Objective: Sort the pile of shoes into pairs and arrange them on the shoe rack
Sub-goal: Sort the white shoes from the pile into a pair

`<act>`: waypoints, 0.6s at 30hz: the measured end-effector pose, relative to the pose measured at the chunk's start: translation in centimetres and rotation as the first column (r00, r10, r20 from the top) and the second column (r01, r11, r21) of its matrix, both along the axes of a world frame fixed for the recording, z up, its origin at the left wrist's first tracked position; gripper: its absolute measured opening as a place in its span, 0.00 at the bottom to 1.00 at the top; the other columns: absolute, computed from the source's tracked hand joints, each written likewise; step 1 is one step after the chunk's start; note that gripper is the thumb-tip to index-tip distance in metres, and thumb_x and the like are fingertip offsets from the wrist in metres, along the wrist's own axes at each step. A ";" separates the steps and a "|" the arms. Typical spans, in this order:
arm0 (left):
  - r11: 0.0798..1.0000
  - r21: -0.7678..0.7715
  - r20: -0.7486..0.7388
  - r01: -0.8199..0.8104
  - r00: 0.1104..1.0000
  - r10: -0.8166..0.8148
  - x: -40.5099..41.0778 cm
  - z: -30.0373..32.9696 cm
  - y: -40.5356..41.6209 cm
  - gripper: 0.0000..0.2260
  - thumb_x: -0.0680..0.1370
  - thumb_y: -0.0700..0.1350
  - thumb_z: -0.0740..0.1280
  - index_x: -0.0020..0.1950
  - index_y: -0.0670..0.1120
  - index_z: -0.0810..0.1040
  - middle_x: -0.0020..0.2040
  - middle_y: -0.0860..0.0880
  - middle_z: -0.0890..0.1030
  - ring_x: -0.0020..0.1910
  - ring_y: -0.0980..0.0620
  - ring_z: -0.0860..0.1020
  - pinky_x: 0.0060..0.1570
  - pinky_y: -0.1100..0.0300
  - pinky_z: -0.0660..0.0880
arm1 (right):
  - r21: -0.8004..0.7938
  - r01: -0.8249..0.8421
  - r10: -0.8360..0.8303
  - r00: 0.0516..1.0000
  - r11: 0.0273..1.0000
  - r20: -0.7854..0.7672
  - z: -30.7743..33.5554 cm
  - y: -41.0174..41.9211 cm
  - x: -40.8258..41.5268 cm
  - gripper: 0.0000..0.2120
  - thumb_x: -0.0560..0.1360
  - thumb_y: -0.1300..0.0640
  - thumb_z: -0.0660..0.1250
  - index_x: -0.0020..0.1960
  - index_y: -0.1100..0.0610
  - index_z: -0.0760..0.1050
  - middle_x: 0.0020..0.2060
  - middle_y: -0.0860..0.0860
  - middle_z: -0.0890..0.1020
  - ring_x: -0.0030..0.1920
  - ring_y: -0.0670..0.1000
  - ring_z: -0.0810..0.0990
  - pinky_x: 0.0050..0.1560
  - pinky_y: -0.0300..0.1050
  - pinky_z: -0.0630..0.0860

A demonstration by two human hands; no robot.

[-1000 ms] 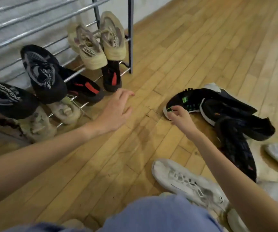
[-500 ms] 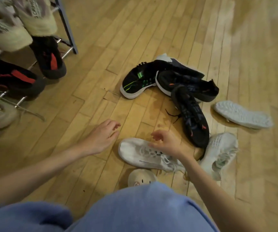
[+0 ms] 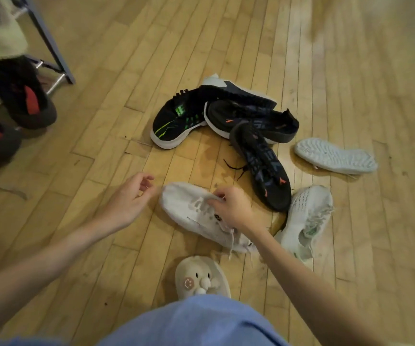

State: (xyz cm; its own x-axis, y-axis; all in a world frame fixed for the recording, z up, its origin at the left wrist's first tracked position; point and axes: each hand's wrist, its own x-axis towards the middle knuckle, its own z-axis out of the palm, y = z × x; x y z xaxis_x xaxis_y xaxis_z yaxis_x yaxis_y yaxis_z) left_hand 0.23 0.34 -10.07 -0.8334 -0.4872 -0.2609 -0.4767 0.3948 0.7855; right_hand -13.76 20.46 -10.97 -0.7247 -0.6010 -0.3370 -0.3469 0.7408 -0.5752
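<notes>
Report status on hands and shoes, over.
Right hand pinching the white sneaker at its laces. Left hand open beside its toe. Black sneaker lies close alongside.

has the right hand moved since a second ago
Yes. The right hand has left the black shoe with green stripes and come back toward the person, onto the laces of the white sneaker.
</notes>
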 end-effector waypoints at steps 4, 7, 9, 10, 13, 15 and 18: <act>0.990 0.134 0.051 -0.051 0.998 0.044 -0.7 0.7 0.7 0.18 0.78 0.52 0.65 0.65 0.46 0.71 0.55 0.50 0.76 0.54 0.51 0.75 0.48 0.63 0.69 | -0.237 0.324 -0.323 0.945 0.916 0.048 0.8 -0.3 -1.2 0.19 0.74 0.54 0.70 0.32 0.66 0.75 0.24 0.54 0.71 0.26 0.50 0.68 0.30 0.45 0.65; 0.963 0.268 0.082 -0.001 0.996 -0.021 -0.9 1.1 1.5 0.30 0.73 0.62 0.67 0.69 0.47 0.69 0.58 0.51 0.76 0.57 0.52 0.75 0.50 0.63 0.71 | -0.316 0.466 -0.430 0.885 0.826 0.180 1.4 -1.2 -0.9 0.19 0.73 0.51 0.71 0.34 0.67 0.77 0.27 0.60 0.77 0.28 0.53 0.74 0.32 0.47 0.71; 0.935 0.346 0.076 0.080 0.991 -0.113 -1.1 2.0 2.1 0.39 0.64 0.72 0.66 0.67 0.50 0.69 0.57 0.55 0.78 0.55 0.55 0.78 0.50 0.63 0.74 | -0.352 0.514 -0.453 0.857 0.782 0.244 1.4 -1.8 -0.4 0.20 0.72 0.49 0.71 0.37 0.68 0.79 0.34 0.65 0.80 0.35 0.63 0.79 0.36 0.56 0.78; 0.918 0.382 0.068 0.108 0.987 -0.144 -1.2 2.4 2.4 0.42 0.59 0.76 0.66 0.65 0.52 0.70 0.55 0.57 0.79 0.53 0.57 0.80 0.50 0.62 0.76 | -0.366 0.528 -0.459 0.848 0.766 0.264 1.5 -2.0 0.0 0.21 0.71 0.48 0.71 0.38 0.68 0.79 0.36 0.66 0.81 0.38 0.66 0.80 0.39 0.61 0.79; 0.899 0.414 0.065 0.142 0.981 -0.184 -1.6 3.0 2.6 0.33 0.64 0.64 0.73 0.64 0.50 0.72 0.55 0.52 0.81 0.52 0.55 0.81 0.52 0.55 0.79 | -0.365 0.579 -0.478 0.812 0.729 0.334 1.8 -2.3 0.8 0.25 0.69 0.44 0.70 0.40 0.69 0.79 0.39 0.68 0.81 0.43 0.68 0.80 0.41 0.67 0.78; 0.928 0.348 0.076 0.131 0.983 -0.168 -2.2 3.4 2.3 0.21 0.73 0.48 0.72 0.64 0.46 0.71 0.56 0.45 0.81 0.51 0.50 0.81 0.54 0.49 0.78 | -0.364 0.614 -0.474 0.781 0.700 0.407 2.5 -2.2 1.1 0.19 0.73 0.50 0.71 0.40 0.68 0.81 0.40 0.65 0.83 0.43 0.64 0.83 0.43 0.61 0.81; 0.946 0.291 0.142 0.143 0.971 -0.191 -3.4 5.2 1.6 0.14 0.77 0.41 0.67 0.62 0.42 0.73 0.54 0.43 0.82 0.48 0.49 0.81 0.47 0.56 0.78 | -0.359 0.645 -0.428 0.738 0.674 0.522 4.0 -1.8 0.8 0.09 0.77 0.57 0.67 0.43 0.61 0.82 0.41 0.57 0.85 0.41 0.51 0.84 0.37 0.39 0.82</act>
